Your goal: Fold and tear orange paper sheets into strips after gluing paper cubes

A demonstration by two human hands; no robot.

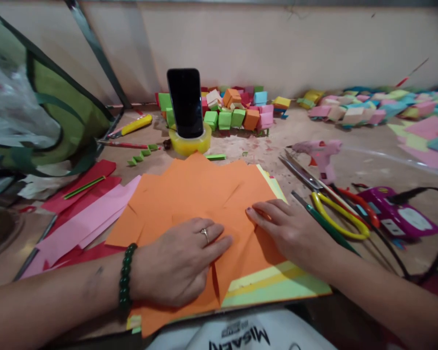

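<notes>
Sheets of orange paper [190, 184] lie in an overlapping, fanned pile in front of me, some with creases. Flat across the lower middle of the pile rests my left hand [182, 262], fingers stretched to the right; it wears a ring and a green bead bracelet. My right hand [281, 223] is at the pile's right side, its thumb and forefinger close together at an edge of the orange paper. Its other fingers are partly hidden. Pale yellow and green sheets [277, 287] show under the orange ones.
Scissors [324, 194], a pink glue gun [323, 153] and a purple device [397, 214] lie right. A phone [185, 102] stands in a tape roll [190, 143]. Behind are paper cubes [224, 120]. Left are pink strips [83, 218], a yellow cutter [136, 125] and a green bag [69, 107].
</notes>
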